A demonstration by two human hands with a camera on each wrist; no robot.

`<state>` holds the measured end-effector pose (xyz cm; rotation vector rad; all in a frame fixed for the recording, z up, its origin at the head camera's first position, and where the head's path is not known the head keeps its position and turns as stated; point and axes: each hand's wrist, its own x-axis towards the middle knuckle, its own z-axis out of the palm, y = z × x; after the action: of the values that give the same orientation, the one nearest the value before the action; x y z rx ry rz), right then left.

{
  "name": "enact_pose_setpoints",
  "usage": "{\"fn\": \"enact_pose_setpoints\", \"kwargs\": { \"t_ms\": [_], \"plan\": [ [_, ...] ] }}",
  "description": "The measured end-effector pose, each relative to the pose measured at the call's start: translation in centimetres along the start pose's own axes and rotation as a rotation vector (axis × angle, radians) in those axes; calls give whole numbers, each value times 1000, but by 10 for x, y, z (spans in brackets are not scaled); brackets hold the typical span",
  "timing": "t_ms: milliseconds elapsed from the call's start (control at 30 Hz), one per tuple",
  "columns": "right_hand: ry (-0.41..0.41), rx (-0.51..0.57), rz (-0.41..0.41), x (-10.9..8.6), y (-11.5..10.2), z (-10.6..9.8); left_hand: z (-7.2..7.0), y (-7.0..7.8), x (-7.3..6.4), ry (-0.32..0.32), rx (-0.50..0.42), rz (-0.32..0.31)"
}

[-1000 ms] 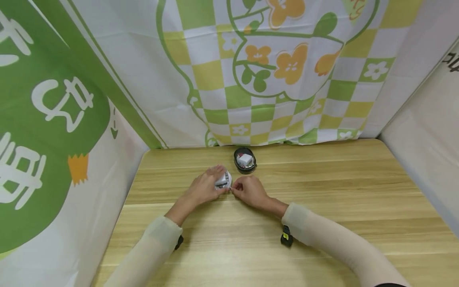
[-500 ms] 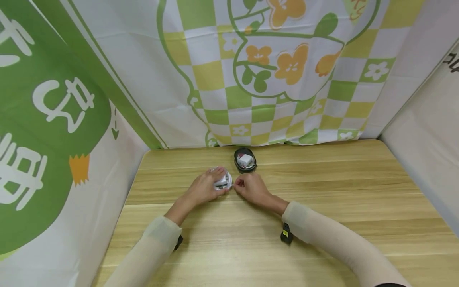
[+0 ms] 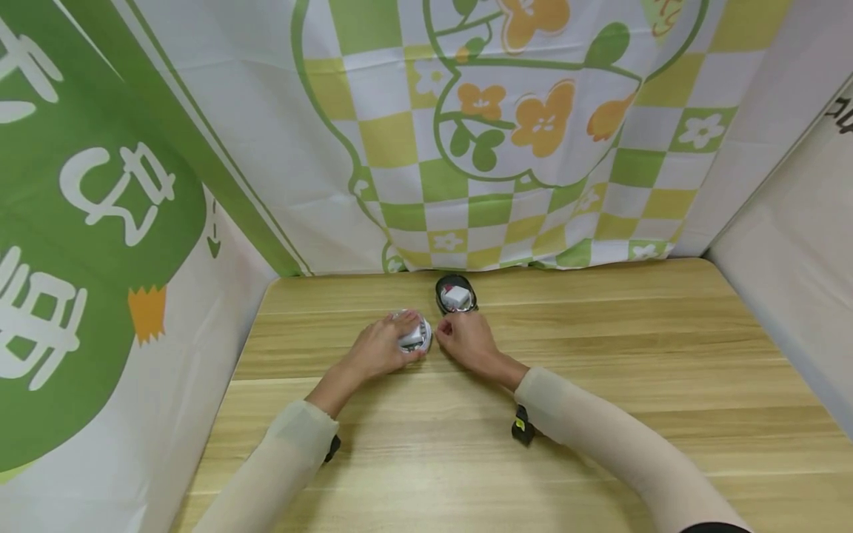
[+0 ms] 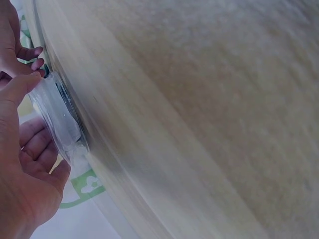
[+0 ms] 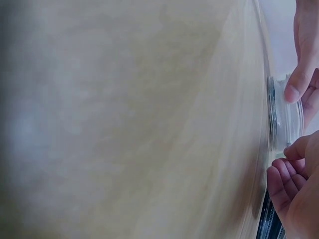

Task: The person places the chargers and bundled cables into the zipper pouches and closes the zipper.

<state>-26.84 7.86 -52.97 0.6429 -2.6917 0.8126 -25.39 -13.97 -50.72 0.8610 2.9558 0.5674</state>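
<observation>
A round clear case (image 3: 416,339) with a white block-shaped item inside lies near the back of the wooden table. My left hand (image 3: 381,346) grips it from the left, with the thumb on the near edge and fingers over the far side. At the case's right edge, my right hand (image 3: 468,340) pinches a tiny zipper pull (image 5: 288,145) between thumb and index finger; the fingers mostly hide it. In the left wrist view the clear case (image 4: 59,114) is seen edge-on between the two hands.
Just behind the right hand stands an open black oval case (image 3: 439,292) holding a white adapter (image 3: 456,297) and something red. A patterned cloth (image 3: 493,215) hangs along the table's back edge. Wooden tabletop (image 3: 426,459) spreads in front of the hands.
My right hand has moved a little away from me along the clear case's right edge, now covering the black case's near edge. The left hand and the clear case stay almost in place.
</observation>
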Motion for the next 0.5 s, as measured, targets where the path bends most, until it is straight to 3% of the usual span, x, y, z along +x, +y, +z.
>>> {"fn": "enact_pose_setpoints", "kwargs": {
  "t_ms": [500],
  "plan": [
    [22,47,-13,3,-2,2,-5,-1,0,-40,-5,9]
  ]
}}
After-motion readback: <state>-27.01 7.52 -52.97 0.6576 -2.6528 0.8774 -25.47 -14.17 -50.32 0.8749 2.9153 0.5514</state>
